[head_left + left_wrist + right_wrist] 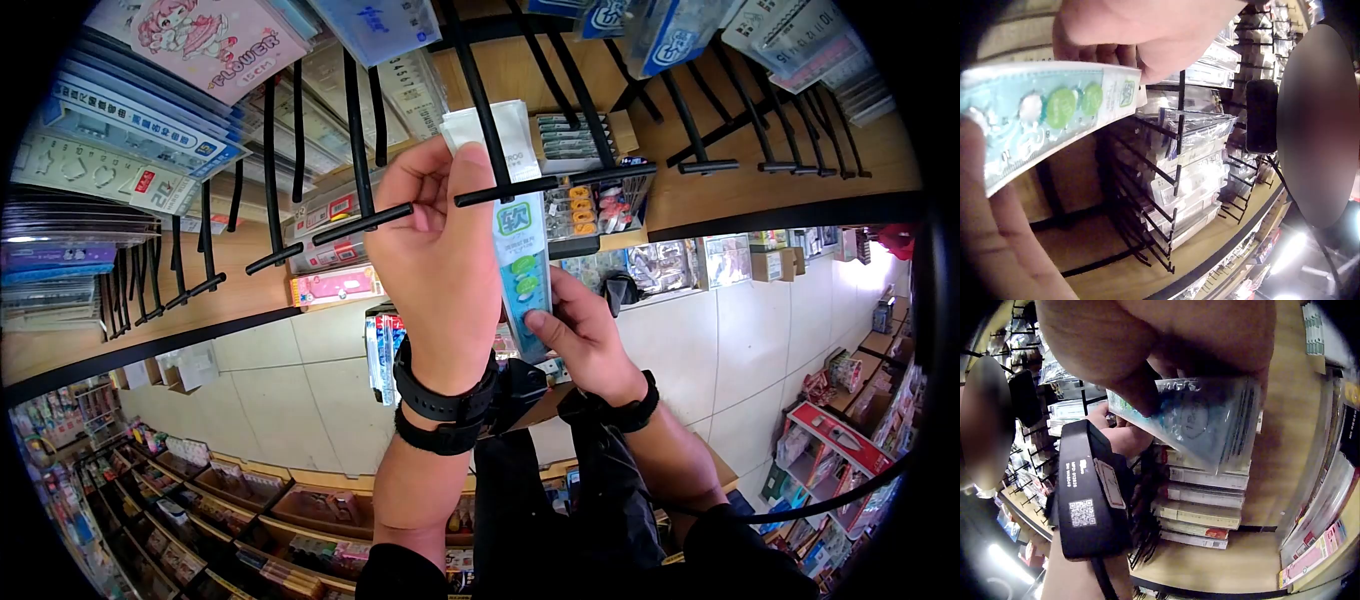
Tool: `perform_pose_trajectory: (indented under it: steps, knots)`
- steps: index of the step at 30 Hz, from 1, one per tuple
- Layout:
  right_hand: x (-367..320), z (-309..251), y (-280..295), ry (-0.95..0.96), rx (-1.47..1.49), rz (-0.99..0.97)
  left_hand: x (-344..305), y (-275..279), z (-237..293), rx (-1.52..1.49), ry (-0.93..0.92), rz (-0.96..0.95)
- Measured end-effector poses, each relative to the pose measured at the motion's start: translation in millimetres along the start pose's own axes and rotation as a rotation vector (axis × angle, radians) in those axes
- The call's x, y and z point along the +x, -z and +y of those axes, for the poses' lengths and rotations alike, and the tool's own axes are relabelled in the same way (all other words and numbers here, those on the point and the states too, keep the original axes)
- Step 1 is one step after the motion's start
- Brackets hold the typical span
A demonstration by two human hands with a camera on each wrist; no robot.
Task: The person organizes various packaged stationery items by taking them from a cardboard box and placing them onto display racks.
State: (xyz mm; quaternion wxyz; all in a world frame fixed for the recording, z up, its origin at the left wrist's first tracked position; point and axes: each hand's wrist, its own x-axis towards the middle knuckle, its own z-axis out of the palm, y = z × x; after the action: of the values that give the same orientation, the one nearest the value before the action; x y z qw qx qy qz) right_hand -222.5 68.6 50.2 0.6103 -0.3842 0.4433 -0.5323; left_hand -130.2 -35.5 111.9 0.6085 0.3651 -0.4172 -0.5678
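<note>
We see a slim blue-and-white plastic packet with green oval pieces [524, 275] held between two hands, in front of a pale wooden display shelf with a black front edge [880, 165] in a shop aisle. The left hand [430, 250], black bands at its wrist, pinches the packet's white upper end, its fingers curled. The right hand [590, 340], also banded in black, grips the lower end, thumb pressed on the clear blue front. The packet lies aslant, crossing the line of the shelf's black front edge, its lower end nearer the person.

Black metal display hooks [363, 140] jut from the shelf, and one passes in front of the packet's upper part; we cannot tell whether the two touch. Beside the left hand, at the shelf's front edge, we find a flat pink-fronted box [335, 286]. Toward the far left corner hang clear plastic rulers in blue-and-white packs [150, 120] and a pink card printed "FLOWER" [225, 45]. Cream floor tiles [325, 385] show below the edge.
</note>
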Motion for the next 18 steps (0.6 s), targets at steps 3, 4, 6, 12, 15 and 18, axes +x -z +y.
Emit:
perform_pose_trajectory:
  steps: [3, 4, 6, 12, 15, 18]
  knots:
    - [1, 1, 1, 0.000, -0.016, -0.022, -1, -2, 1, 0.023, -0.003, 0.008]
    - [2, 3, 1, 0.000, -0.017, -0.022, -1, -4, 2, 0.044, -0.002, 0.026]
    - [2, 8, 1, 0.003, -0.046, -0.028, 1, -5, 3, 0.053, 0.002, 0.039]
    - [9, 4, -1, -0.037, 0.068, -0.065, 2, -2, 4, 0.081, -0.012, 0.023]
    - [12, 10, 0, -0.015, 0.117, -0.086, 2, 1, -1, 0.135, -0.030, 0.037]
    - [15, 8, 3, -0.022, 0.105, -0.117, 6, 2, -1, 0.049, 0.022, 0.031]
